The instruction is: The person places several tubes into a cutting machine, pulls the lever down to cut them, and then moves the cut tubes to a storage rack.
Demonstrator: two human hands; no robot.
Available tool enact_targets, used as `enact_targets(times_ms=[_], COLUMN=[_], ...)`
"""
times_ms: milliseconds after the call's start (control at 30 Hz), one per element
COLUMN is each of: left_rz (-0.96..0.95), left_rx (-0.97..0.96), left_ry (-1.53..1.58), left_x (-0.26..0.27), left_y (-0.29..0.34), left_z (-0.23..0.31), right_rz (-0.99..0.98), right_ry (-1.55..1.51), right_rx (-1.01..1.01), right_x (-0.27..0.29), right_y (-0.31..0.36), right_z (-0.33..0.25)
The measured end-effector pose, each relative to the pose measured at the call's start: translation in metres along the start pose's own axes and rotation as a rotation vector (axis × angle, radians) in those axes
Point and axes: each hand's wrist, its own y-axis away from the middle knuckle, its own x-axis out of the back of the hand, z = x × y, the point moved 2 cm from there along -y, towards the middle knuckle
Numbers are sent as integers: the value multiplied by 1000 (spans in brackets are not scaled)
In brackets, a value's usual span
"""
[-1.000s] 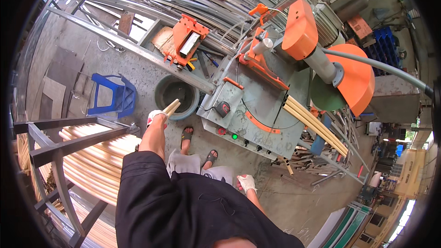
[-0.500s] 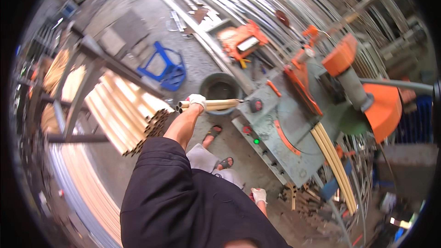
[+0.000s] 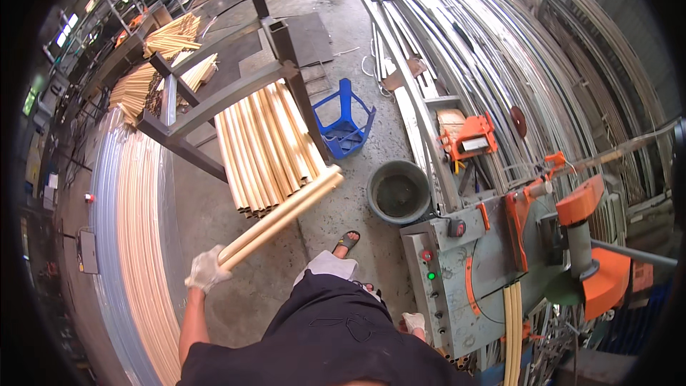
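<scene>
My gloved left hand [image 3: 207, 269] is closed round the near end of a few gold-coloured metal tubes [image 3: 280, 216]; at least two show. They slant up and right, their far ends in front of the stacked gold tubes [image 3: 268, 144] on a dark steel rack [image 3: 221, 104]. Whether the held tubes touch that stack I cannot tell. My gloved right hand [image 3: 413, 323] is low beside the front panel of a grey and orange cutting saw [image 3: 457, 271]. Its fingers are mostly hidden, and nothing visible sticks out of it. More gold tubes [image 3: 512, 329] lie across the saw's table.
A dark round tub [image 3: 398, 193] stands left of the saw, with a blue upturned stool [image 3: 346, 121] beyond it. Long wrapped tubes [image 3: 139, 243] lie along the left. Metal bars [image 3: 457, 36] fill the far right. An orange clamp [image 3: 468, 139] sits behind the saw.
My left hand has carried the tubes from above the tub to the left, swinging them round towards the rack. The view has turned left. My right hand stays low by the saw.
</scene>
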Motion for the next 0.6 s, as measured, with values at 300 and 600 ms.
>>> enact_targets(times_ms=[300, 600], left_rz=[297, 513], left_rx=[434, 584], left_ry=[907, 1088], left_x=[-79, -100], left_y=[-114, -367], left_z=[44, 137], right_rz=[-114, 40], right_ry=[1, -43], right_rx=[211, 189], right_x=[-33, -1], right_y=[-7, -21], right_z=[-141, -128])
